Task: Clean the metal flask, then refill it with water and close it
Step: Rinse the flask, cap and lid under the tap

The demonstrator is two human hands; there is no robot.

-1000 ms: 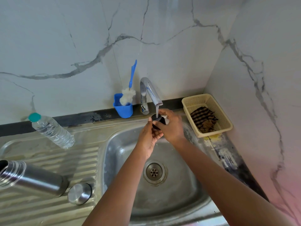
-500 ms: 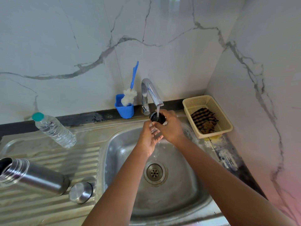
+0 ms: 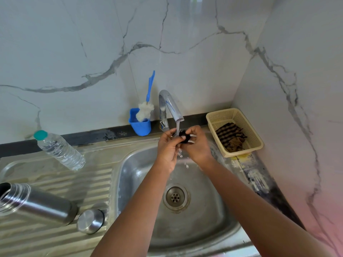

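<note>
Hands: left hand [image 3: 168,145] and right hand [image 3: 196,143] both pinch one black stopper [image 3: 183,137] under tap [image 3: 171,108]
Draining board: one flask [image 3: 37,203], one cap [image 3: 91,221], one bottle [image 3: 59,150]

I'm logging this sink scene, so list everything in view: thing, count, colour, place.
flask: 1, steel, open, lying on drainboard
cap: 1, steel, beside flask
bottle: 1, clear, teal lid, on drainboard
brush: 1, blue and white, in cup
cup: 1, blue, by wall
tap: 1, chrome, running
stopper: 1, black, under the stream
basket: 1, cream, right
cloth: 1, striped, in basket
sink: 1, steel
left hand: holds stopper
right hand: holds stopper
</note>
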